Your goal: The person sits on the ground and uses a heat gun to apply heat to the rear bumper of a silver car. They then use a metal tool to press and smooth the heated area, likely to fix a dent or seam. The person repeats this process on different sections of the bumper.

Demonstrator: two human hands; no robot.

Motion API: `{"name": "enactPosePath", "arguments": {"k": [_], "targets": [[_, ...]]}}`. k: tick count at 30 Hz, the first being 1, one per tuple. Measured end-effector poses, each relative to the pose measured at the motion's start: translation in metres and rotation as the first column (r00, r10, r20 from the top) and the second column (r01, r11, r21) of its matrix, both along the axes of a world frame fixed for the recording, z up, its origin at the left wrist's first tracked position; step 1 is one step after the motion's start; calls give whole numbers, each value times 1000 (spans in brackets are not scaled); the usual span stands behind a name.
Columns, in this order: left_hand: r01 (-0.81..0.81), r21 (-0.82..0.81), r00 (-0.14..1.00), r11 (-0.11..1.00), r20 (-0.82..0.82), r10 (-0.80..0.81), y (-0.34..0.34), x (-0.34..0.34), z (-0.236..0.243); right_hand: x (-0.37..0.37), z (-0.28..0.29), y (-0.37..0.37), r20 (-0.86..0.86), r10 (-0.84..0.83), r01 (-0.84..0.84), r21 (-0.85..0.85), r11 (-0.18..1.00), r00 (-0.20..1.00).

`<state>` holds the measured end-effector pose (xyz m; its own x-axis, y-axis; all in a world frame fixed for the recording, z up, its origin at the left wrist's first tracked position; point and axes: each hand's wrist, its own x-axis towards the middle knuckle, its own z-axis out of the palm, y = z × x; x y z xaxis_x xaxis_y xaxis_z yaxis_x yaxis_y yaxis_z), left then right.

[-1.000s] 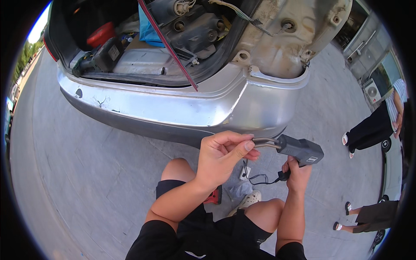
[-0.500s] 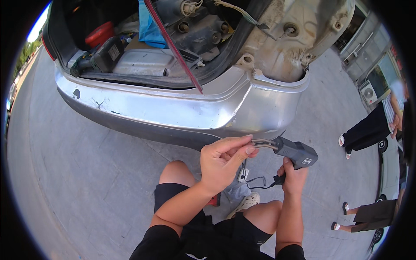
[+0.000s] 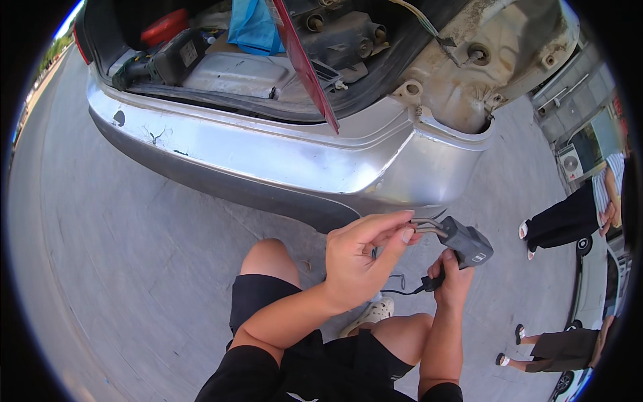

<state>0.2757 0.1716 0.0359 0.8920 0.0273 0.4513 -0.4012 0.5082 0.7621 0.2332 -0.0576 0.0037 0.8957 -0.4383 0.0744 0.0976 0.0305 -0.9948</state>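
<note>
In my right hand is the grip of a black pistol-shaped hot stapler, its power cord trailing down to the left. Two bent metal prongs stick out of its front toward my left hand. My left thumb and fingertips pinch together at the ends of these prongs; whatever small piece is between them is hidden. Just beyond both hands is the corner of a silver car bumper, scuffed and with a crack line. Neither the prongs nor my hands appear to touch the bumper.
The open car trunk holds a black power tool, a red round object and a blue bag. A red strip hangs over the bumper. Two people stand on the pavement at right, near a parked white car.
The view has shifted, so the car and my hands sit slightly differently in the picture. The stapler has turned a little, its prongs still at my left fingertips.
</note>
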Motion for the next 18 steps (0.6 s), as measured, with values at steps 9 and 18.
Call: {"name": "enactPosePath", "arguments": {"k": [9,18], "targets": [[-413,416,905,810,288,314,-5,-7,-3,-1,12,4,9,-92,91,-264,960,996],[-276,522,932,807,351,92,-4,18,4,11,29,-13,204,-201,269,-398,877,958]]}}
